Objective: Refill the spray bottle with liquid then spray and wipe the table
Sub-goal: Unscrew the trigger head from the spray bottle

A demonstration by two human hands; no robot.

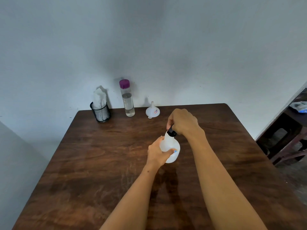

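1. The left hand wraps its fingers and thumb around the round belly of a translucent white plastic spray bottle, holding it upright on the table.
2. The right hand comes down from above, its fingers curled around the black plastic spray head at the bottle's neck; whether the head is screwed tight or loose cannot be told.
3. Both bare forearms reach in from the near edge, the right one crossing above the bottle's right side.
4. Beneath the hands lies a dark brown wooden table with a streaked, worn grain and faint dull patches near the left forearm.
5. Beyond the right hand, a little to its left, a small white plastic funnel rests mouth-down with its spout pointing up; a small red-edged sticker shows on its side.
6. Further left of the funnel stands a tall clear bottle with a purple cap, partly filled with clear liquid.
7. Left of that, well beyond the left hand, a black wire-mesh cup holds folded white tissues.
8. These three stand along the table's far edge, against a plain pale grey-blue wall.
9. Far to the right of the right hand, past the table's edge, dark wooden furniture stands in an opening, with a crumpled blue-white cloth on it.
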